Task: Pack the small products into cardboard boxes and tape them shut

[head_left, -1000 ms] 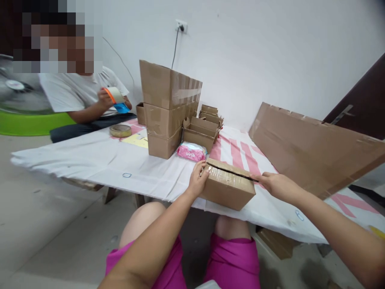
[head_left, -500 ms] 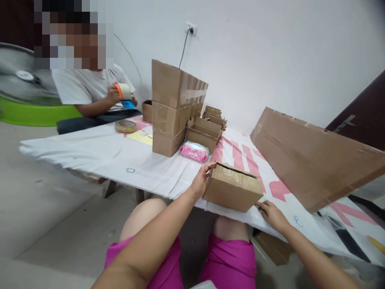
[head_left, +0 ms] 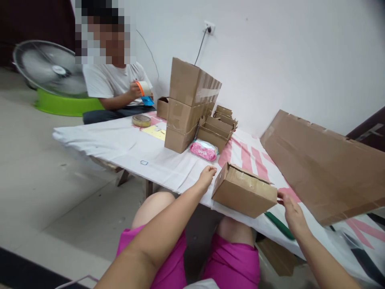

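A small brown cardboard box (head_left: 243, 192) sits tilted at the near edge of the white-covered table (head_left: 126, 148), its taped top seam facing away from me. My left hand (head_left: 207, 176) is curled against the box's left end. At the box's right lower corner are the fingers of my right hand (head_left: 290, 206), so the box is held between both hands. A green-handled tool (head_left: 278, 224) lies on the table just below the box, by my right hand.
A stack of cardboard boxes (head_left: 188, 104) and several smaller open ones (head_left: 215, 130) stand mid-table, with a pink packet (head_left: 203, 149) and a tape roll (head_left: 141, 120). A large flat cardboard sheet (head_left: 325, 160) leans at the right. A seated person (head_left: 116, 86) holds a tape dispenser; a fan (head_left: 51, 68) stands behind.
My right hand left the box's top, dropped to the table, then came to the box's right corner. The box has tipped and turned. My view has swung left.
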Tool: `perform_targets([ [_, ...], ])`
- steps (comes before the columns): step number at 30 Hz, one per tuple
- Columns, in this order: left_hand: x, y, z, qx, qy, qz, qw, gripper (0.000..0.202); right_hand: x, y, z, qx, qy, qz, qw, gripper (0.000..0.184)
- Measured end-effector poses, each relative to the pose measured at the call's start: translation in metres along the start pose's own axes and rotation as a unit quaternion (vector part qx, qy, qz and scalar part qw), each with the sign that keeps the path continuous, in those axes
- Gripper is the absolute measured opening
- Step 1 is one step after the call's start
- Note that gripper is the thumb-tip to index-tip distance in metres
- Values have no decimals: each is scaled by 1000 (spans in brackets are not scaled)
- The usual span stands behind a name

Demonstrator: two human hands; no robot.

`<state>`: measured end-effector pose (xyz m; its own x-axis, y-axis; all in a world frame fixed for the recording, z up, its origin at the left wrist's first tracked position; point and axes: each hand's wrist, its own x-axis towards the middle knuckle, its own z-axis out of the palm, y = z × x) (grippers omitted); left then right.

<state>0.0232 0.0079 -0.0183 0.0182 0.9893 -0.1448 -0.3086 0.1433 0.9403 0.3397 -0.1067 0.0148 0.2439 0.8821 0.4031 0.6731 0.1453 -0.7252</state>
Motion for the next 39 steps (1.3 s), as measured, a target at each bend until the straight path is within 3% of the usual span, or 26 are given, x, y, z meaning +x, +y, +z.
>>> perform_targets([
  [5, -3, -1, 3, 32, -47, -10, 998, 21, -10, -23, -1, 72, -5, -52, 996, 49],
  [12, -7, 2, -2, 40, -106, -21, 993, 29, -14, -27, 2, -88, -28, -157, 983, 38],
  [17, -7, 3, -5, 34, -132, -44, 990, 26, -19, -22, 5, -141, -35, -230, 962, 30],
  [23, -2, -4, -5, 25, -132, -47, 990, 17, -22, -14, 11, -144, -11, -227, 963, 25],
  [29, 0, -5, -5, 0, -138, -40, 990, 29, -25, -14, 14, -143, -5, -241, 960, 22],
  [39, 2, -8, -7, -12, -149, -36, 988, 24, -28, -12, 18, -141, 6, -252, 957, 18],
])
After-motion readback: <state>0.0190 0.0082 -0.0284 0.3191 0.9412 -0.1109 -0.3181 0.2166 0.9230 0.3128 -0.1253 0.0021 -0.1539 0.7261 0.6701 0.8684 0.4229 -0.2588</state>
